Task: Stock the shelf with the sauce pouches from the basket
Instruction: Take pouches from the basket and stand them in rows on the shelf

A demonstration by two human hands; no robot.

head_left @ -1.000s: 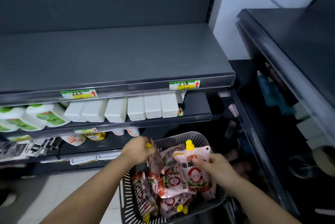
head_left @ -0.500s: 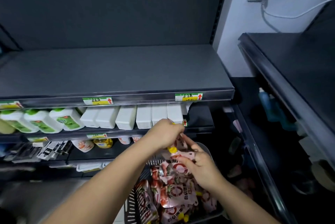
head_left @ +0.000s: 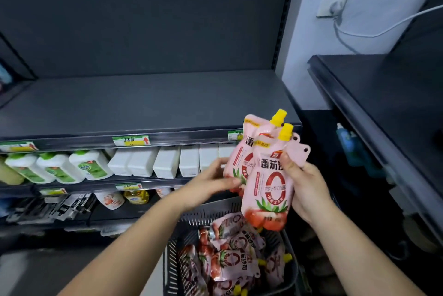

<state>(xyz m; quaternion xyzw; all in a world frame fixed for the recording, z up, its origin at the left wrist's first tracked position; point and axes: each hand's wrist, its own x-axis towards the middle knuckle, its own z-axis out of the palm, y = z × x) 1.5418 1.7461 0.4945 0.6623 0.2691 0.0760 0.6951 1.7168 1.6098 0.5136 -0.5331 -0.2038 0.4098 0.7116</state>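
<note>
Closest to me, the grey basket [head_left: 177, 255] sits low in view with a heap of sauce pouches [head_left: 230, 262] lying inside it. Just above its far rim I have two more pouches upright and overlapping, yellow caps up: my right hand [head_left: 306, 190] is curled round the front pouch [head_left: 268, 187] with the thumb across its face, and my left hand [head_left: 208, 185] pinches the lower side of the rear pouch [head_left: 242, 159] between thumb and fingers. Beyond them the dark top shelf [head_left: 143, 104] runs across, its front rail just behind the caps, with white bottles [head_left: 165, 161] on the shelf below.
</note>
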